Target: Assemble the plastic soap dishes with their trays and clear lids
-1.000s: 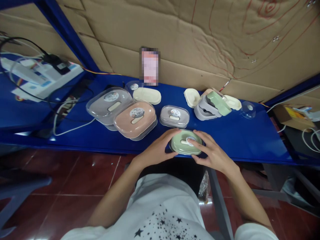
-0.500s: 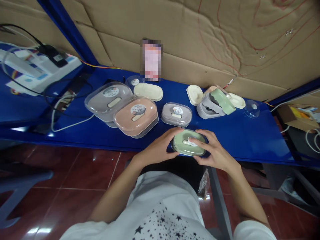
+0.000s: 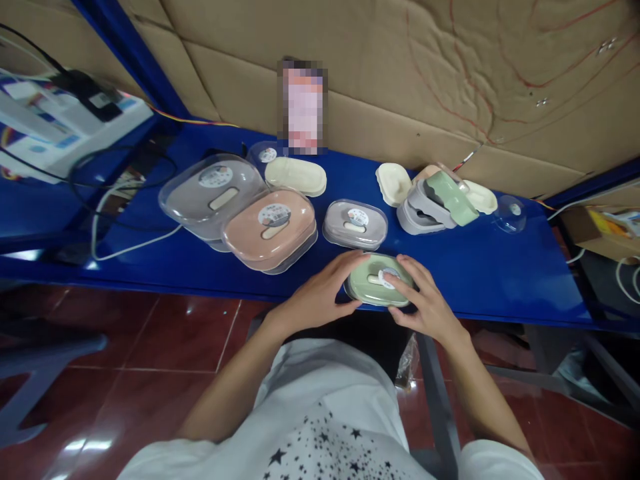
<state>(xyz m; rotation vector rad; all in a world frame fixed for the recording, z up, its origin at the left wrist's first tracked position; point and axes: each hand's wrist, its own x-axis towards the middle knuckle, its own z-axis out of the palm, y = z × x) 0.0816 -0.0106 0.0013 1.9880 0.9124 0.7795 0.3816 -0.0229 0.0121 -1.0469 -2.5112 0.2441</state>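
A small green lidded box [image 3: 367,290] with a clear cover and a round white sticker lies at the table's front edge. My left hand [image 3: 323,290] grips its left end, thumb at the near side and fingers at the far side. Around the right end is my right hand [image 3: 425,300], with one finger on the sticker. Just behind stands a small grey lidded box [image 3: 335,223]. To the left, a larger pink lidded box [image 3: 245,233] overlaps the front of a large grey lidded box [image 3: 185,193].
Cream inserts [image 3: 295,177] lie at the back. Grey and green box parts [image 3: 425,217] are piled at back right, beside a clear cover [image 3: 511,215]. A phone with a blurred screen [image 3: 304,110] leans on the cardboard. Power strip and cables [image 3: 95,107] occupy the left.
The view has shifted slightly. Both hands stay around the green box, which looks almost unmoved, and the right index finger still touches the sticker.
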